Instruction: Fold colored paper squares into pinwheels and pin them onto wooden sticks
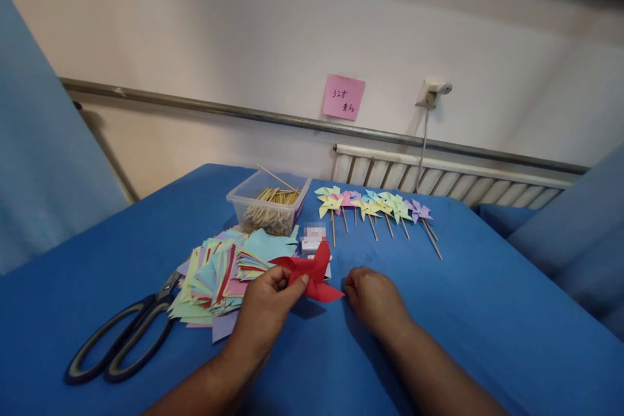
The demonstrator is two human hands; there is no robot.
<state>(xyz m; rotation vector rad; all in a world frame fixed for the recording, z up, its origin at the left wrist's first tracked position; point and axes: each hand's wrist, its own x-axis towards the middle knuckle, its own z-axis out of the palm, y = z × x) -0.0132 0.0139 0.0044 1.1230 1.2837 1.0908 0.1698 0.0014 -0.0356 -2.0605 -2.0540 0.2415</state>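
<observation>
- One red paper pinwheel [312, 273] is pinched in the left hand [266, 312], thumb and fingers closed on its left vanes, just above the blue table [487, 325].
- Right hand [375, 296] rests knuckles-up at the pinwheel's right tip, fingers curled; whether it grips anything, I cannot tell.
- Judgement: very light, thin folded paper, creases easily, springs open if released. Best held at the centre where the vanes overlap, not by a single tip.
- Nearby: stack of coloured paper squares [219, 273], scissors [121, 338], tub of wooden sticks [270, 203], row of finished pinwheels [375, 207].
</observation>
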